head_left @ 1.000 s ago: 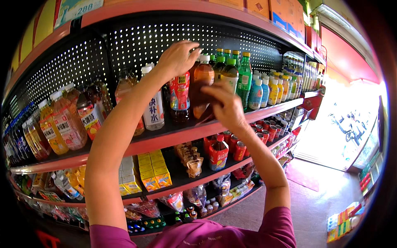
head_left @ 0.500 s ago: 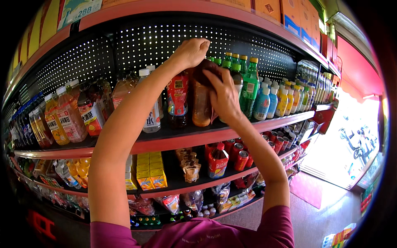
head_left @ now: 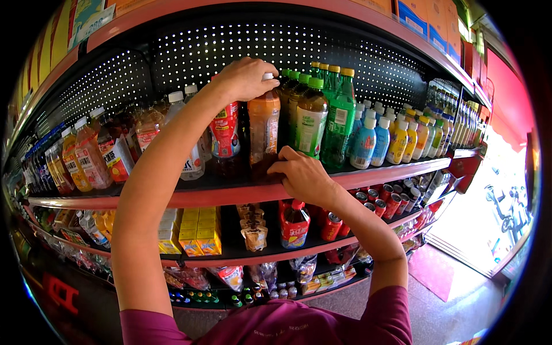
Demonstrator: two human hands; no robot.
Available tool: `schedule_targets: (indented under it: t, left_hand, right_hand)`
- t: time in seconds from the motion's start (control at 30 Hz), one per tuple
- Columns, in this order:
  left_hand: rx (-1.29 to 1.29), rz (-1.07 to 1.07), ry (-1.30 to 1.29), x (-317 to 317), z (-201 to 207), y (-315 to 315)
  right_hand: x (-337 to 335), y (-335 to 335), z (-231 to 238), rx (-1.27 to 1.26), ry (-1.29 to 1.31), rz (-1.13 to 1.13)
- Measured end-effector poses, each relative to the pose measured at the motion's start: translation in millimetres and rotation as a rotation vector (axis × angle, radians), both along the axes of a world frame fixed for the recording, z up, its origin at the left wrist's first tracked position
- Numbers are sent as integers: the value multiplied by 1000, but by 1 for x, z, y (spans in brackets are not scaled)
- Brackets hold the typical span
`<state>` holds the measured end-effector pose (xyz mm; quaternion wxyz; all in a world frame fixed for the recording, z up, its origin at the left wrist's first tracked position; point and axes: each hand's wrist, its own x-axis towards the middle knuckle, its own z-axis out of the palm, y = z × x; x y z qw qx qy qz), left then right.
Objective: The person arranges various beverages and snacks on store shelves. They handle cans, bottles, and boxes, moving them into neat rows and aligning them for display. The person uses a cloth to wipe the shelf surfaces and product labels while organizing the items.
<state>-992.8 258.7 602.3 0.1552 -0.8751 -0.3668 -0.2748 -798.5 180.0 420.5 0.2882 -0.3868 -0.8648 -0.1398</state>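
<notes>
My left hand [head_left: 248, 79] reaches up to the shelf, its fingers closed around the neck of a brown drink bottle [head_left: 264, 123] just below the white cap. The bottle stands upright near the shelf's front. Low down at its base, my right hand [head_left: 305, 175] has curled fingers pressing a dark maroon cloth [head_left: 265, 165], which blends into the shadow there. To the left of the bottle is a red-labelled bottle [head_left: 225, 135], partly behind my left forearm. On the right stand a green-capped bottle [head_left: 311, 123] and green soda bottles [head_left: 341, 123].
The pink-edged shelf [head_left: 241, 194] runs across in front of me. Small blue bottles [head_left: 363, 144] and yellow bottles [head_left: 398, 144] line its right part. Below stand yellow drink cartons [head_left: 199, 233], a red-capped bottle [head_left: 295, 227] and red cans [head_left: 332, 224]. A bright doorway lies at far right.
My right hand has slid the cloth from the bottle's upper part down to its base. My left hand has come down slightly onto the bottle's neck. The view has shifted a little.
</notes>
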Motion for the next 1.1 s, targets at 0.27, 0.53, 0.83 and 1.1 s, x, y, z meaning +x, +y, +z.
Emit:
schedule_targets:
  t: [0.27,0.53,0.83,1.1]
  left_hand:
    - [47,99,6,2,-4,-4]
    - [29,126,-45,4,-7,-7]
    - [52,191,-63,9,-10,-15]
    - [105,-152,-308,45,-1,-17]
  right_hand:
    - [-9,1,0,2,-9,-53]
    - [-11,-2,-4,30,-30,-84]
    - [14,-23,28,166,234,99]
    - [53,-12,107,659,584,8]
